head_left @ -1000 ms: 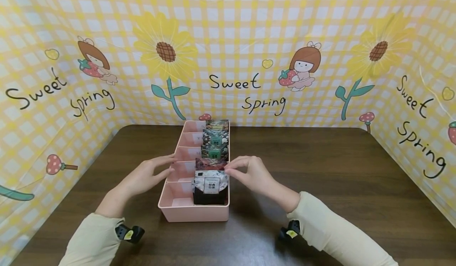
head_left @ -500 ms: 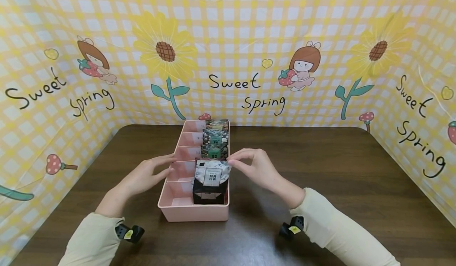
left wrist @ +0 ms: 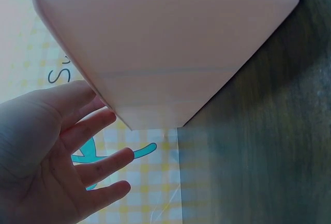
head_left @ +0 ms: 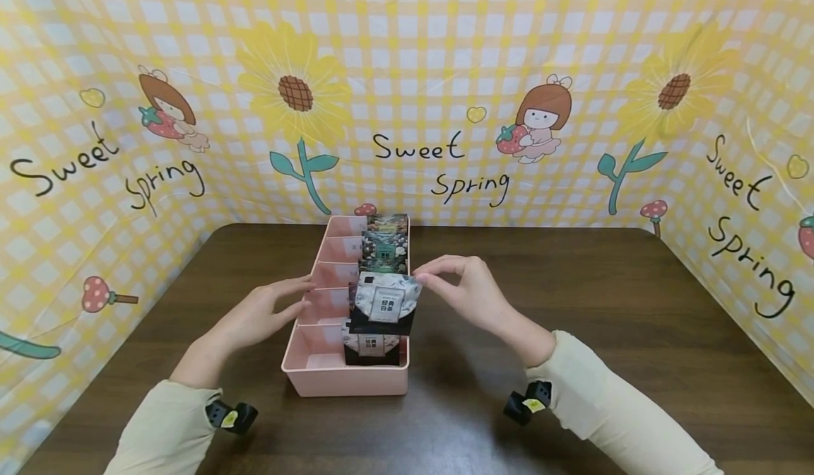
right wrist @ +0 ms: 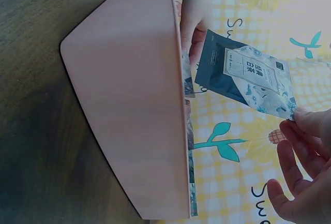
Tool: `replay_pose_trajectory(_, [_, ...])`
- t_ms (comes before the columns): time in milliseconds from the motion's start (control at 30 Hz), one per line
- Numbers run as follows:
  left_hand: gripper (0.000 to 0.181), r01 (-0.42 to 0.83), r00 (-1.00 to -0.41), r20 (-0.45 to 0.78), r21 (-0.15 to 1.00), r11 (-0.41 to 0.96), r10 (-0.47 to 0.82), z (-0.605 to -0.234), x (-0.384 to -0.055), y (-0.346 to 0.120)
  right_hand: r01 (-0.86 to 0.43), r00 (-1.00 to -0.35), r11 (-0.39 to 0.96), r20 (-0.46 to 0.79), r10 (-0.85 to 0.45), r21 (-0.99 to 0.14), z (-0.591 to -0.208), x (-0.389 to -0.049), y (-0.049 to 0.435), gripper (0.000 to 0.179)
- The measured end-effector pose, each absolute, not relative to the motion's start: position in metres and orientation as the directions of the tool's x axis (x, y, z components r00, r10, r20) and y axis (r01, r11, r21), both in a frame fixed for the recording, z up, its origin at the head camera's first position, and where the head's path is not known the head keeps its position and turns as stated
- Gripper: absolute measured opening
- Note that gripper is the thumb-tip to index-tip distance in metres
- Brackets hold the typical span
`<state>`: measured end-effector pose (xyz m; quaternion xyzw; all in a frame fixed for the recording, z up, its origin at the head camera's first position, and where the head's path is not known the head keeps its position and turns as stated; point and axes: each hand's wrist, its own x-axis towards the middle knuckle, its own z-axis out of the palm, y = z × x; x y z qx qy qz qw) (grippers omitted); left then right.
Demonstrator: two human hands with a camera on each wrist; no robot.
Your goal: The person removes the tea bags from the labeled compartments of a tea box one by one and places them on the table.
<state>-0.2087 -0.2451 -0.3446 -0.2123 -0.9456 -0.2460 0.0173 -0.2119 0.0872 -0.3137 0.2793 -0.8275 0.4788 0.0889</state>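
Observation:
My right hand [head_left: 467,288] pinches the upper right corner of a white-and-black tea sachet [head_left: 386,302], lifted above the pink divided box [head_left: 343,383]. In the right wrist view the tea sachet [right wrist: 248,74] hangs tilted from thumb and finger, above the box's rim. A matching sachet [head_left: 372,348] stands in the front right compartment. My left hand [head_left: 257,312] holds the box's left rim; in the left wrist view thumb and fingertips meet the rim, while the other fingers of that hand [left wrist: 57,146] spread loosely outside.
Darker patterned sachets [head_left: 384,249] stand along the box's right side, behind the lifted one. Its left compartments hold white labels. The box sits on a dark wooden table [head_left: 572,305], with a yellow checked cloth [head_left: 407,72] round the back and sides.
The right hand has drawn the front tea sachet up and away to the right, out of its compartment, uncovering the matching one. The left hand stays at the rim.

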Motion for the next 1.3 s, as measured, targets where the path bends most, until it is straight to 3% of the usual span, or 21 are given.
replay_pose_trajectory(1300, [0.036, 0.456, -0.89, 0.2, 0.429, 0.78, 0.411, -0.345, -0.207, -0.246, -0.533, -0.845, 0.475, 0.406, -0.349, -0.7, -0.299, -0.225, 0.121, 0.015])
